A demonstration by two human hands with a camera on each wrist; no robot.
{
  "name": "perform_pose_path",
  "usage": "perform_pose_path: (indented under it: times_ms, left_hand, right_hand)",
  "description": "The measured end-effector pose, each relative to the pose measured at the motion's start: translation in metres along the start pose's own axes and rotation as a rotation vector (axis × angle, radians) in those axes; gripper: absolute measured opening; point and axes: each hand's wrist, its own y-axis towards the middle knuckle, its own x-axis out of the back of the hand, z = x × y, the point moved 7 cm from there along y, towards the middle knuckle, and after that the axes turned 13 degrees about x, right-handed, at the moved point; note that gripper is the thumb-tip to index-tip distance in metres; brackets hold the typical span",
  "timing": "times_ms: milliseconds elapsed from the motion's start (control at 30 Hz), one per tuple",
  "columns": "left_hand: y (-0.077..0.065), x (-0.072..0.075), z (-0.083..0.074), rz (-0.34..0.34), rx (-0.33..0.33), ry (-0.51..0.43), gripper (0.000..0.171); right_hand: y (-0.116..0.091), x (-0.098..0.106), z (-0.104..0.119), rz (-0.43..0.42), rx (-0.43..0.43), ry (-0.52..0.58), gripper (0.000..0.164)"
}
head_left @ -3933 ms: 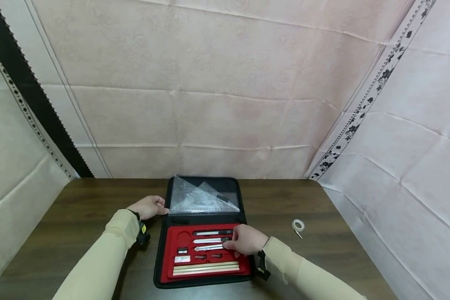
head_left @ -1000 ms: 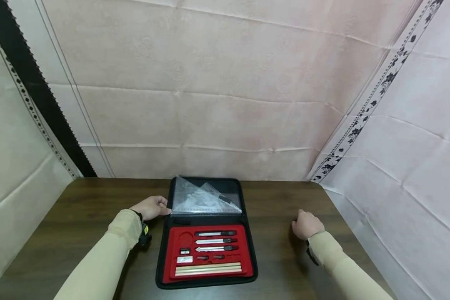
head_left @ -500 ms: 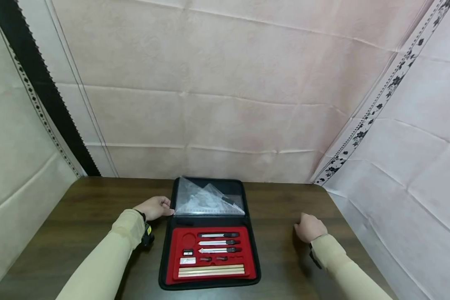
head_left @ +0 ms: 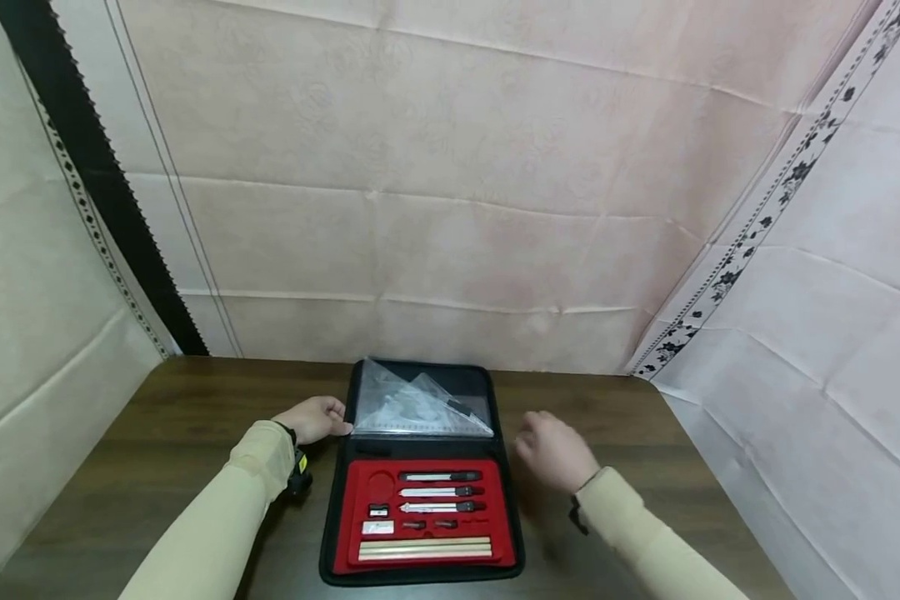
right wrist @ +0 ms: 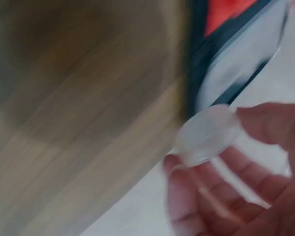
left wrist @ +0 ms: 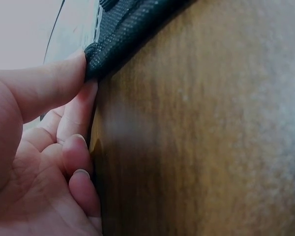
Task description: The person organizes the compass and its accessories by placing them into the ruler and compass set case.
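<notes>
An open black zip case [head_left: 332, 533] lies on the table. Its near half holds a red tray [head_left: 500, 533] fitted with two compasses, a black-handled knife-like tool, a sharpener [head_left: 378, 510], a white eraser [head_left: 378, 527] and pale pencils [head_left: 425, 550]. Clear set squares [head_left: 405, 412] lie in the lid half. My left hand [head_left: 315, 418] pinches the lid's left edge between thumb and finger, as the left wrist view shows. To the right of the case, my right hand [head_left: 555, 450] holds a small whitish round disc [right wrist: 209, 135] between thumb and fingertips.
A round recess [head_left: 381, 483] shows at the tray's upper left. The brown wooden table [head_left: 217, 450] ends at a pale cloth wall [head_left: 457, 208] behind, with more cloth at both sides.
The right hand left the tray, reached right to where the small white ring-shaped thing lay, and has come back left holding it. The left hand stays at the case edge.
</notes>
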Motion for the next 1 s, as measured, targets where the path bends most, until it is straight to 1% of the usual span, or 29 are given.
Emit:
perform_pose_path:
  times_ms: [100, 200, 300, 367, 467, 567, 667, 833, 933, 1000]
  left_hand:
    - [0.0, -0.001, -0.001, 0.007, -0.004, 0.015, 0.026]
    - [-0.001, 0.001, -0.003, -0.001, -0.004, 0.025, 0.027]
    - [-0.002, 0.002, -0.003, -0.011, 0.0, 0.025, 0.025]
    - [-0.002, 0.002, -0.001, -0.014, 0.014, 0.017, 0.025]
    - [0.0, 0.001, 0.001, -0.013, 0.029, 0.014, 0.024]
    - [0.001, 0.0, 0.001, -0.009, 0.034, 0.014, 0.024]
    - [0.002, 0.001, 0.001, -0.013, 0.039, 0.011, 0.023]
    - [0.003, 0.001, 0.004, -0.018, 0.053, 0.006, 0.024]
    - [0.002, 0.001, 0.005, -0.017, 0.06, 0.008, 0.026]
    - [0.002, 0.001, 0.005, -0.018, 0.061, 0.011, 0.027]
  right_hand:
    - [0.014, -0.013, 0.056, 0.028, 0.222, 0.047, 0.014]
    - [0.023, -0.026, 0.108, 0.089, 0.425, 0.077, 0.016]
    - [0.029, -0.04, 0.15, 0.143, 0.565, 0.077, 0.015]
    - [0.033, -0.048, 0.17, 0.17, 0.617, 0.076, 0.015]
    - [0.038, -0.057, 0.189, 0.188, 0.65, 0.058, 0.013]
    - [0.044, -0.064, 0.198, 0.198, 0.649, 0.042, 0.012]
    - [0.048, -0.072, 0.199, 0.213, 0.636, 0.033, 0.013]
    - [0.053, -0.086, 0.196, 0.247, 0.593, 0.03, 0.016]
    - [0.054, -0.089, 0.196, 0.247, 0.589, 0.025, 0.016]
    - [0.054, -0.088, 0.197, 0.232, 0.596, 0.027, 0.017]
